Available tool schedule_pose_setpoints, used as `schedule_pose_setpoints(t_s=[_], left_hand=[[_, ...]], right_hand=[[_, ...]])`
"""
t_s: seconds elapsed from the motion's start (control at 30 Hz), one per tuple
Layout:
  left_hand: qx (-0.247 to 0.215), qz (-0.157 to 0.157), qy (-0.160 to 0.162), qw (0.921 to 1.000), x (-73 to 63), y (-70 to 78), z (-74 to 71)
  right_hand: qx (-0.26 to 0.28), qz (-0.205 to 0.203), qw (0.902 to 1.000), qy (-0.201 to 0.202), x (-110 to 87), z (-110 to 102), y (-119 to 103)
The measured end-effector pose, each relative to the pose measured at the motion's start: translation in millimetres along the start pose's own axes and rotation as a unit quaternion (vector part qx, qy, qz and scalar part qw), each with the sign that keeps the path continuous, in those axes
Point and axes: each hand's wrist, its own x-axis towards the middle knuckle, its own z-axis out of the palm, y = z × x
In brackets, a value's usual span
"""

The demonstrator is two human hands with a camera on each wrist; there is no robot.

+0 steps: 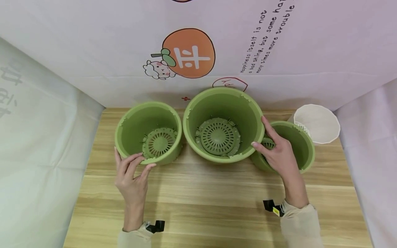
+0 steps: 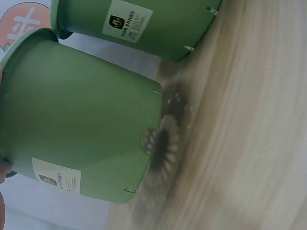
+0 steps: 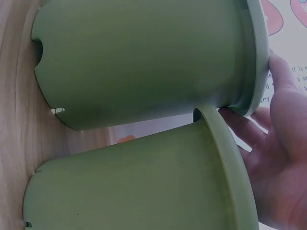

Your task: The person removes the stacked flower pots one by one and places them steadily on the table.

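In the head view my left hand (image 1: 131, 179) grips the near-left rim of a green plastic flower pot (image 1: 136, 115), fingers at the rim and thumb at its front. The left wrist view shows that pot (image 2: 81, 115) with its base off the wood, light falling through its slots. My right hand (image 1: 280, 155) holds the right rim of the largest green pot (image 1: 223, 98), which stands in the middle. In the right wrist view, fingers reach under that pot's rim (image 3: 261, 52). Whether its base touches the table cannot be seen.
A smaller green pot (image 1: 297, 144) stands under and behind my right hand, partly covered by it. Behind it, at the far right, is a white pot (image 1: 319, 124). A printed cloth wall (image 1: 124, 51) borders the back of the wooden table (image 1: 211, 206).
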Motion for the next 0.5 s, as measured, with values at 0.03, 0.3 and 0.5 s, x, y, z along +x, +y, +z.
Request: schedule_pose_setpoints(t_s=[0.03,0.3,0.5], left_hand=[[0.001,-0.002,-0.004,1.0000,-2.7,-2.2,-0.2],[0.003,-0.018,-0.029,0.9994,-23.7,-19.0,-4.0],[0.002,-0.013,-0.033,0.9994,-28.5,-21.1,-3.9]], right_hand=[[-0.003,0.000,1.0000,0.001,0.0,0,0],[-0.016,-0.001,0.9998,0.011,1.3,0,-1],[-0.016,0.005,0.9998,0.014,1.6,0,-2]])
